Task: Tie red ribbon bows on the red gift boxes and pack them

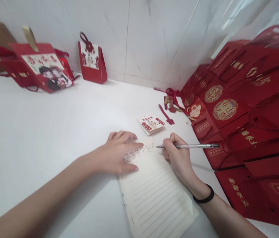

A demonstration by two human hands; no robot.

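A lined notebook (156, 191) lies open on the white table, with several rows of small handwritten marks near its top. My left hand (116, 153) rests on the page's upper left, fingers spread and holding nothing. Between the thumb and fingers of my right hand (179, 157) is a pen (196, 145). Its tip points left, at or just above the page near the end of the written rows; contact cannot be made out. Just beyond the page sits a small folded card (151, 124) with red print.
Red gift bags (238, 115) stand in a mass along the right. Red ribbons and tags (171, 100) lie near them. At the back stand a small red box (92, 62) and a larger red handled box (45, 66), before a tiled wall (144, 39).
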